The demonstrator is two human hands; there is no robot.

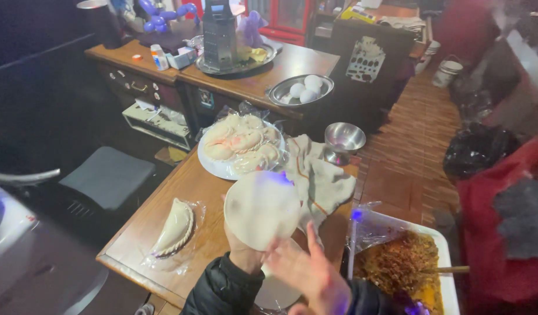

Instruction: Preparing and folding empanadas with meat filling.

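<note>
My left hand (244,254) holds up a round flat disc of pale dough (261,207) over the wooden table (204,192). My right hand (307,269) is beside it, fingers spread, just under the disc's lower right edge, blurred by motion. A folded, crimped turnover (174,227) lies on clear plastic at the left of the table. A white plate piled with several folded turnovers (241,146) stands behind the disc. A white tray of brown minced filling (402,268) with a wooden handle sticking out sits at the right.
A striped cloth (318,178) lies beside the plate, with a small metal bowl (343,140) behind it. Further back a metal dish of white eggs (302,89) and a box grater on a metal tray (219,35) stand on a desk. A grey seat (108,175) is at left.
</note>
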